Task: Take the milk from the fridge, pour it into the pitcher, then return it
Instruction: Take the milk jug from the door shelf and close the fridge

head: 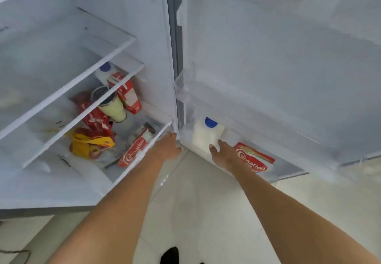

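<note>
The fridge stands open in front of me. A white milk jug with a blue cap stands in the lowest door bin. My right hand reaches into that bin, its fingers spread against the jug's right side without closing around it. My left hand rests on the front edge of the fridge body near the door hinge, its fingers hidden behind the edge. A second blue-capped bottle stands at the back of the lower fridge shelf. No pitcher is in view.
A red Carnation pouch lies in the door bin right of the jug. Inside the fridge are a red carton, a tumbler, red bags, a yellow bag and another Carnation pack. A pale tiled floor lies below.
</note>
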Demonstrator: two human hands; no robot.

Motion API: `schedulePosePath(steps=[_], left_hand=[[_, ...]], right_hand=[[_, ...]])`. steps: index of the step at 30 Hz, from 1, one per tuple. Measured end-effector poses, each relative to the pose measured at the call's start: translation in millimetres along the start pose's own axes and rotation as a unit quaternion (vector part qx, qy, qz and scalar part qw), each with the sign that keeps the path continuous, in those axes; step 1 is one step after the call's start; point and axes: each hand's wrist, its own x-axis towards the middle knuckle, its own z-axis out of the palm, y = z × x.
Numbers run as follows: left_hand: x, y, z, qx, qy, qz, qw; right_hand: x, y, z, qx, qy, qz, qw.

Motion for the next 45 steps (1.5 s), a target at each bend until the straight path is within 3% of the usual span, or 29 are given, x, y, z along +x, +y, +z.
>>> schedulePosePath(steps=[6, 13, 17, 24, 28, 36, 45], left_hand=[[66, -12, 38, -0.142, -0.005, -0.032, 0.989], [118, 2, 49, -0.292, 0.014, -0.069, 0.954], [139, 8, 63, -0.441, -0.022, -0.094, 0.892], [138, 11, 75, -0.651, -0.066, -0.107, 0.748], [124, 7, 72, -0.706, -0.085, -0.109, 0.694], [95, 11, 76, -0.734, -0.096, -0.082, 0.667], [38, -8, 82, -0.795, -0.064, -0.069, 0.599]], right_hand=[[65, -5, 7, 0.109, 0.046, 0.034, 0.992], [88, 3, 22, 0.273, 0.073, -0.014, 0.959], [97, 2, 32, 0.321, 0.122, -0.022, 0.939], [94, -18, 28, 0.322, 0.151, -0.082, 0.931], [80, -25, 21, 0.314, 0.177, -0.116, 0.925], [26, -41, -1, 0.260, 0.137, -0.178, 0.939], [-36, -61, -4, 0.303, 0.043, -0.209, 0.929]])
